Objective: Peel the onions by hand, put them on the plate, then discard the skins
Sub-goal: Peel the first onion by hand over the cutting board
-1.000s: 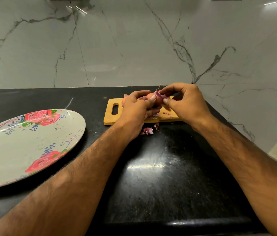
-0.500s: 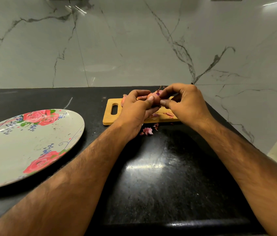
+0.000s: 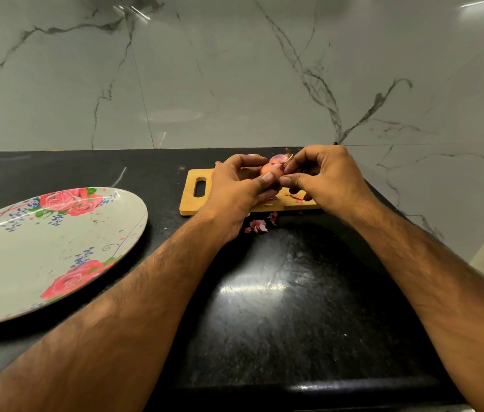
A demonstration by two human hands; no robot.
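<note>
A small reddish onion (image 3: 269, 169) is held above the wooden cutting board (image 3: 193, 200). My left hand (image 3: 234, 188) grips it from the left, thumb across its front. My right hand (image 3: 324, 176) pinches the papery skin at the onion's right side with thumb and fingertips. Another onion (image 3: 280, 158) shows just behind, partly hidden by the hands. Loose pink skins (image 3: 258, 226) lie on the counter in front of the board, and more skin pieces (image 3: 295, 197) lie on the board. The flowered plate (image 3: 41, 254) sits at the left with nothing on it.
The black stone counter (image 3: 279, 307) runs to a front edge at the bottom and meets a marble wall (image 3: 234, 69) behind. The wall angles in along the right side, close to the board.
The hands have shifted slightly and the right fingers have worked along the skin; a second onion now shows behind them. Plate and board stay put.
</note>
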